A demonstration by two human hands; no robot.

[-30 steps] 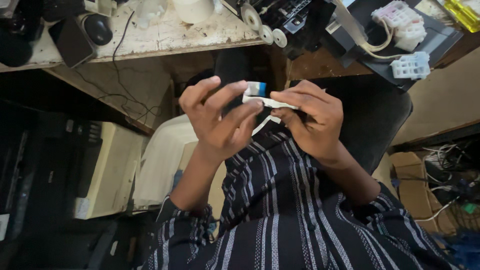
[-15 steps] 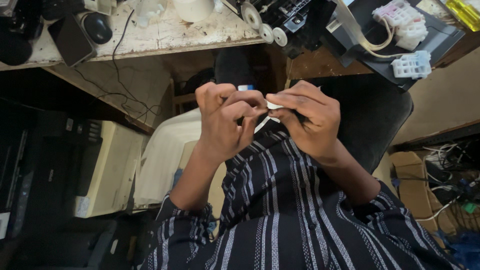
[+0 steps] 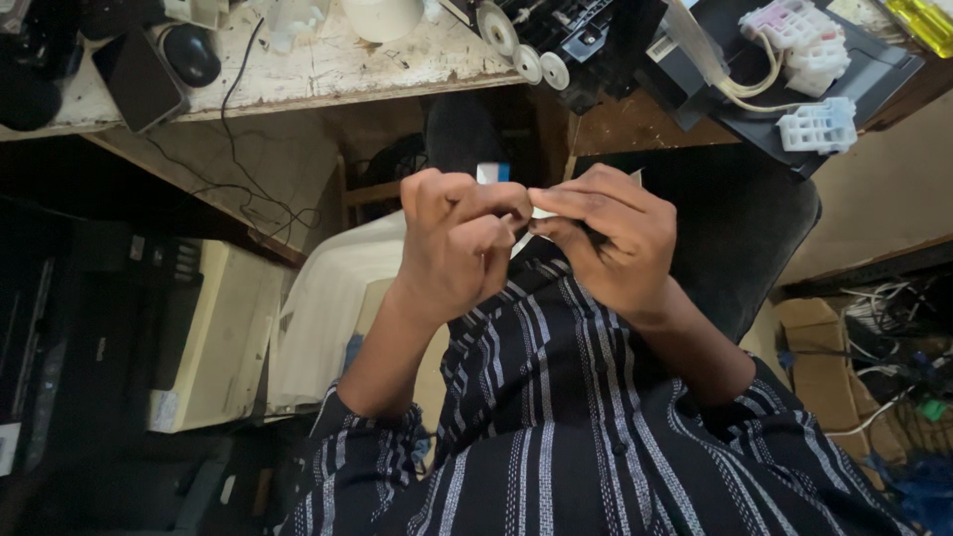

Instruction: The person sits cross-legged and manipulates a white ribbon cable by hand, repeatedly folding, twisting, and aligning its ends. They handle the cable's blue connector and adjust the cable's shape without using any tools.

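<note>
Cluttered workshop seen from above: a worn, paint-chipped white wooden workbench [image 3: 328,69] runs along the top, carrying a black computer mouse [image 3: 191,55], a dismantled black printer assembly with white rollers [image 3: 566,40] and a white plastic ink-cartridge carrier with pale tubing [image 3: 804,40]. Below the bench, to the left, stands a cream-coloured printer casing [image 3: 213,337]; cardboard and tangled cables lie at the lower right.

Both hands are raised close together above the lap of a dark shirt with pale stripes [image 3: 596,427]. The left hand [image 3: 457,243] is curled almost closed, its fingertips pinching a small flat white strip with a blue end [image 3: 493,173], apparently a ribbon cable; only the blue tip and a sliver of white show between the hands. The right hand [image 3: 606,238] is likewise narrowly closed, thumb and forefinger gripping the strip's other end.

Judged step: fine manipulation of the strip, perhaps straightening or inspecting it. Continuing calls for a steady two-handed pinch without creasing it.
</note>
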